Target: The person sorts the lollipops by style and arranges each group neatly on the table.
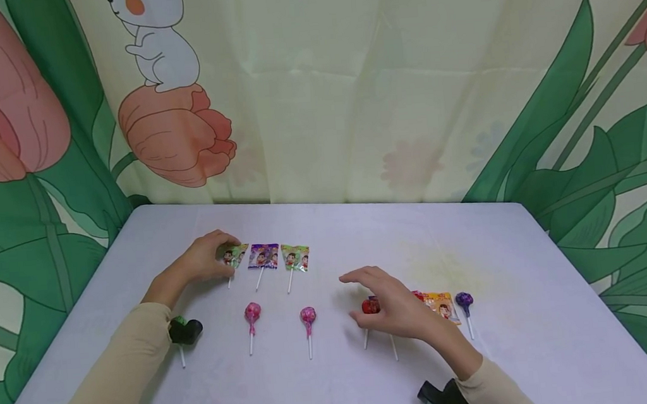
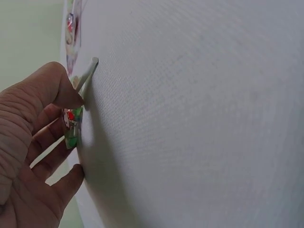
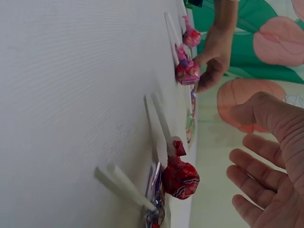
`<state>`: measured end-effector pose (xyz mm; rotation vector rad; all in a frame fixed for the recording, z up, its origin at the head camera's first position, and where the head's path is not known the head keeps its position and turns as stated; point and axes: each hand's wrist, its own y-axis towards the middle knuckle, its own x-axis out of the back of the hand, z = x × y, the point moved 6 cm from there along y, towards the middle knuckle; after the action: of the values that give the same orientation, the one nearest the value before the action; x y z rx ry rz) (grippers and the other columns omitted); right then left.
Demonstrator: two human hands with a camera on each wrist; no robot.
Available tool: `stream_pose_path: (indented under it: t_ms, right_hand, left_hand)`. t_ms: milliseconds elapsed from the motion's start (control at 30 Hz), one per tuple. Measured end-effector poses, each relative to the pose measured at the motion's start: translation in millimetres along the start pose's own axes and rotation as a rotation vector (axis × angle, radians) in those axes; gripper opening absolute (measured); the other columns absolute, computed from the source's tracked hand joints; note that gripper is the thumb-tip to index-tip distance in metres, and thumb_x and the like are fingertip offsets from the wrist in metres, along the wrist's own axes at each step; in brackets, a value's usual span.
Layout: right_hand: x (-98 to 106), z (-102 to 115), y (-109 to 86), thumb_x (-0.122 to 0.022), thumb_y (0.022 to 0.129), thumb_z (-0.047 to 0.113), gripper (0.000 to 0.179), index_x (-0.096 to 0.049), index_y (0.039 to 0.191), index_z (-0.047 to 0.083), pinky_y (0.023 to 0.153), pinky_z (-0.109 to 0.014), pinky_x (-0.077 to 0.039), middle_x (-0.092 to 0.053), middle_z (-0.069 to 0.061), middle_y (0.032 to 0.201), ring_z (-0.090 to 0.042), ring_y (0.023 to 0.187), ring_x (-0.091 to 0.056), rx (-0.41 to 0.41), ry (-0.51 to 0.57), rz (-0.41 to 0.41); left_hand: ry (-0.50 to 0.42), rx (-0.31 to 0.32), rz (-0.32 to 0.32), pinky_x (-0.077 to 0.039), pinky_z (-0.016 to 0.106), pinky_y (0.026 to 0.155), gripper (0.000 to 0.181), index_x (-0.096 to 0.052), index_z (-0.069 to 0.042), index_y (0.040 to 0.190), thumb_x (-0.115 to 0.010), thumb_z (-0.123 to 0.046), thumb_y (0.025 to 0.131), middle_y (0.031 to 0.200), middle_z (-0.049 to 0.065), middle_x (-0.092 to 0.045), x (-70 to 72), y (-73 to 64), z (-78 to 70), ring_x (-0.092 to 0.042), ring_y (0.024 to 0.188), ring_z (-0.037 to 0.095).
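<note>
My left hand (image 1: 205, 259) is at the far left of the back row, with thumb and fingers round a flat green-wrapped lollipop (image 1: 235, 255). Its wrapper (image 2: 72, 126) shows between thumb and fingers in the left wrist view, partly hidden. Beside it lie a purple packet lollipop (image 1: 263, 256) and another green packet lollipop (image 1: 295, 257). My right hand (image 1: 391, 301) hovers with spread fingers above a round red lollipop (image 1: 370, 306), holding nothing. In the right wrist view that red lollipop (image 3: 181, 178) lies apart from the fingers, near a purple-wrapped one (image 3: 154, 213).
Two pink lollipops (image 1: 252, 311) (image 1: 308, 315) lie mid-table. A green one (image 1: 177, 321) is partly hidden by the left wrist camera. Right of my right hand are an orange packet (image 1: 442, 305) and a round purple lollipop (image 1: 464, 299). A printed curtain (image 1: 315, 101) hangs behind the white table (image 1: 361, 389).
</note>
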<state>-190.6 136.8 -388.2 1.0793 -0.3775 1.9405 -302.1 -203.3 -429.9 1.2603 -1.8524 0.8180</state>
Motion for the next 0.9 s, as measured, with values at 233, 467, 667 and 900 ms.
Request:
stream_pose_path:
  t_ms: [233,467,667,900]
  right_hand:
    - [2.8,-5.3,-7.8,-0.081,0.086,0.018,0.055,-0.061,0.138,0.014,0.103,-0.048,-0.052,-0.062,0.005,0.136,-0.019,0.127,-0.056,-0.004,-0.014,-0.012]
    - [4.7,-12.5,-16.4,-0.079,0.088,0.019,0.054,-0.06,0.138,0.014,0.101,-0.049,-0.052,-0.063,0.001,0.135,-0.021,0.125,-0.057,-0.026,-0.025,-0.006]
    - [7.0,-19.4,-23.8,-0.081,0.086,0.017,0.055,-0.061,0.137,0.015,0.101,-0.048,-0.052,-0.063,0.002,0.134,-0.02,0.126,-0.057,-0.044,-0.031,-0.01]
    - [9.0,-27.9,-30.5,-0.082,0.084,0.014,0.055,-0.062,0.135,0.013,0.1,-0.046,-0.053,-0.064,0.0,0.132,-0.021,0.125,-0.058,-0.059,-0.032,-0.02]
  left_hand:
    - [0.037,-0.009,-0.001,-0.036,0.061,0.113,0.06,-0.062,0.001,0.132,-0.086,-0.017,0.08,0.13,0.02,-0.06,0.5,0.9,-0.1,-0.05,0.127,0.041]
    - [0.053,0.005,0.002,-0.036,0.06,0.113,0.059,-0.062,0.0,0.131,-0.086,-0.018,0.08,0.129,0.019,-0.062,0.6,1.9,-0.2,-0.049,0.126,0.04]
    - [0.054,0.007,0.007,-0.037,0.06,0.112,0.06,-0.062,-0.001,0.131,-0.086,-0.019,0.08,0.13,0.018,-0.061,-0.3,2.3,1.4,-0.048,0.126,0.04]
    - [0.041,0.002,0.005,-0.037,0.06,0.112,0.059,-0.062,-0.002,0.131,-0.086,-0.018,0.08,0.13,0.018,-0.061,0.7,1.2,1.1,-0.048,0.125,0.04]
